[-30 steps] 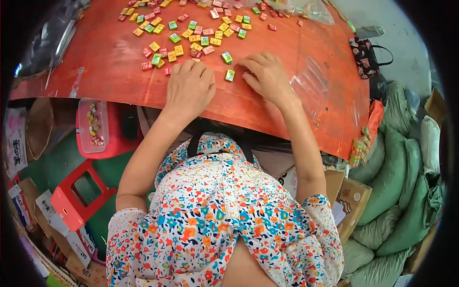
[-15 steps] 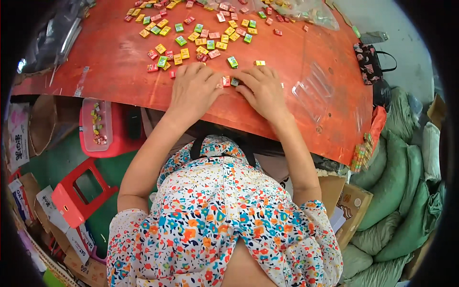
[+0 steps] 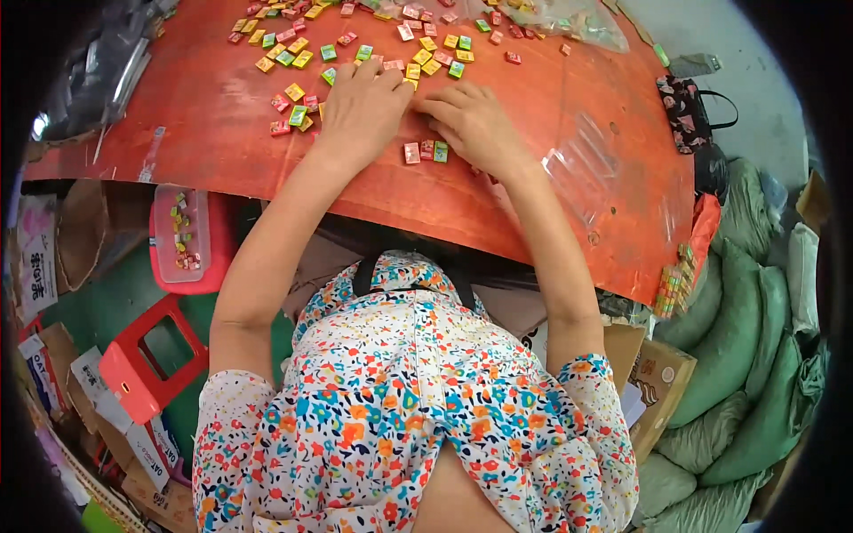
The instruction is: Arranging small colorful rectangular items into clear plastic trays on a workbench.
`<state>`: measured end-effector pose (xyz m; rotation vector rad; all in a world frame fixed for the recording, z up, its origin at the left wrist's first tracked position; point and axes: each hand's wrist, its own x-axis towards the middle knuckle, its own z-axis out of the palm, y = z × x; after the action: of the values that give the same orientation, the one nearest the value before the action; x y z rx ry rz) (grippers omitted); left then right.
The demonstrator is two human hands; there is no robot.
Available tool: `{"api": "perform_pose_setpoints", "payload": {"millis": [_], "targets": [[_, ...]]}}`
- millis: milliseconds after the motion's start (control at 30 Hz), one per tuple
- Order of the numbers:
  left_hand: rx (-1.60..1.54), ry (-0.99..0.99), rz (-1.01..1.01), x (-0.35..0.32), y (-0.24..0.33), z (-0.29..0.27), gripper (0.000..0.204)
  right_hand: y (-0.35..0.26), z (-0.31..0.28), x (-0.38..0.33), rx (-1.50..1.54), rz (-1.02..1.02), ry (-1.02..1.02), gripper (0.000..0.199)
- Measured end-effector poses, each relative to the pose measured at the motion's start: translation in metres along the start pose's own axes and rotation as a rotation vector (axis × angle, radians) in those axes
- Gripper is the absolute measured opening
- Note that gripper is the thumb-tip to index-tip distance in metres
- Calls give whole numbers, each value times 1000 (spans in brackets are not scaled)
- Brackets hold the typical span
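Observation:
Over the loose small boxes on the red table (image 3: 222,124) my left hand (image 3: 360,115) lies palm down, fingers stretched forward and slightly apart. Some small boxes are hidden beneath it, and a yellow box (image 3: 412,72) shows past its fingertips. My right hand (image 3: 475,129) is just to the right, fingers pointing left toward the left hand, and nothing shows in it. Just below the gap between the hands stand a pale pink box (image 3: 411,153), a red box (image 3: 427,149) and a green box (image 3: 441,152), side by side. Reddish pieces partly show under my right wrist.
Many small red, yellow and green boxes (image 3: 298,44) are scattered across the far table. A clear plastic tray (image 3: 582,169) lies at right, a plastic bag (image 3: 586,25) behind. Below left stand a red stool (image 3: 151,364) and a plastic tub (image 3: 182,233); green sacks (image 3: 737,329) pile at right.
Both hands have moved away from the table's near edge toward the scattered boxes, the left one farther. The short row of boxes between them is now uncovered.

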<state>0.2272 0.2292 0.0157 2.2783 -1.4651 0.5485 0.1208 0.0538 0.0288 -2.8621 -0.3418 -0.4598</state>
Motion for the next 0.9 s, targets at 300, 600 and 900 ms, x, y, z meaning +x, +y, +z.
{"api": "perform_pose_setpoints", "payload": {"millis": [300,600,900], "targets": [[43,17,4,2,-4,13,20,-7,-17,-39,37,128,-2,28],[49,-3,61,0,-5,11,10,-43,-17,-19,180,27,90,30],[-893,31,-423,-20,-10,-30,32,-59,-5,-18,66,-31,93,38]]}}
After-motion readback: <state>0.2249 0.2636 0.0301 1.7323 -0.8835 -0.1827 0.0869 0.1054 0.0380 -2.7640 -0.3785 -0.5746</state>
